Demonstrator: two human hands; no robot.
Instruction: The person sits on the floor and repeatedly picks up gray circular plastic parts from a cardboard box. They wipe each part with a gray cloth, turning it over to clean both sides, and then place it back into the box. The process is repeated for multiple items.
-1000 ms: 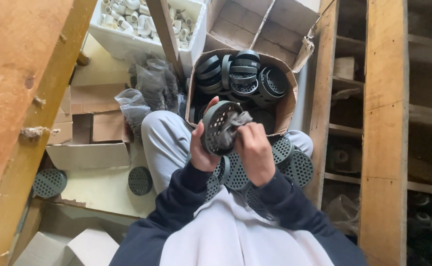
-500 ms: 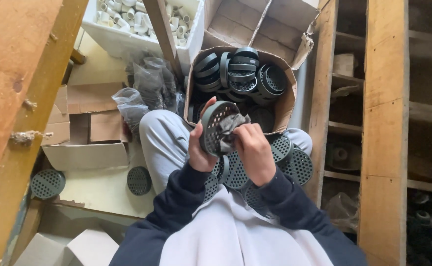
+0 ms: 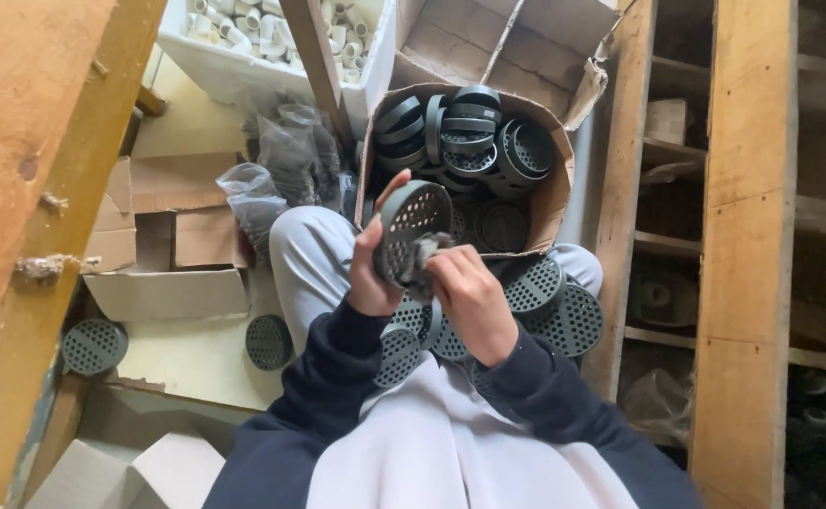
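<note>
My left hand (image 3: pixel 371 275) grips a round grey perforated cap (image 3: pixel 410 220) by its rim, tilted upright above my lap. My right hand (image 3: pixel 472 300) presses a crumpled grey cloth (image 3: pixel 419 260) against the lower part of the cap's holed face. Several more perforated caps (image 3: pixel 552 303) lie piled on my lap under both hands. Just beyond them stands an open cardboard box (image 3: pixel 558 193) packed with the same grey caps (image 3: pixel 474 137).
A white crate of small white pipe fittings (image 3: pixel 271 38) sits at the back left, with clear plastic bags (image 3: pixel 276 170) in front of it. Two loose caps (image 3: pixel 268 341) (image 3: pixel 93 346) lie on the floor left. Wooden shelf uprights (image 3: pixel 743 254) stand on the right, a wooden beam (image 3: pixel 45 170) on the left.
My right hand with the cloth has slid down from the middle of the cap's face to its lower edge. The cap stays in my left hand, tilted slightly more toward me.
</note>
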